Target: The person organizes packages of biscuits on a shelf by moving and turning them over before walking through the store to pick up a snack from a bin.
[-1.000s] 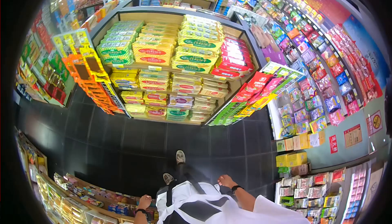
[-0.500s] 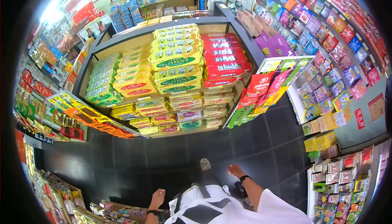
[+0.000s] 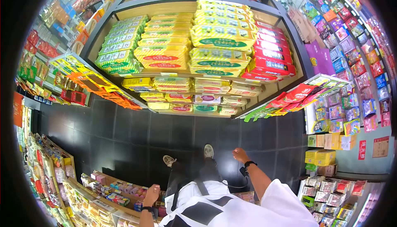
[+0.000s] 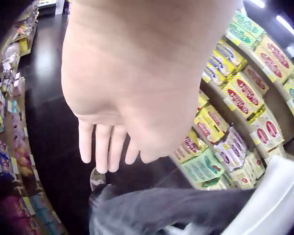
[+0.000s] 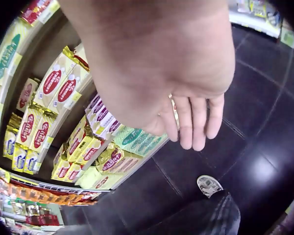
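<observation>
My left hand (image 3: 152,194) hangs low at my left side, holding nothing. In the left wrist view its straight, relaxed fingers (image 4: 102,149) point down over the dark floor. My right hand (image 3: 240,156) is held out at my right side, also with nothing in it. The right wrist view shows its loosely bent fingers (image 5: 186,122), one with a ring, above the floor. Ahead stands a display shelf stacked with yellow striped biscuit packs (image 3: 223,37), green-and-white packs (image 3: 120,49) and red packs (image 3: 273,53). Both hands are apart from these packs.
Dark tiled floor (image 3: 140,132) lies between me and the display. Hanging red and green bags (image 3: 293,96) jut from its right corner, orange packs (image 3: 103,88) from its left. A low shelf (image 3: 111,189) runs close at my left; yellow boxes (image 3: 320,156) stand at the right.
The head view has swung about, and the display first slid left and now sits further right. Both shoes show again after one was hidden. My hands stay low, holding nothing throughout.
</observation>
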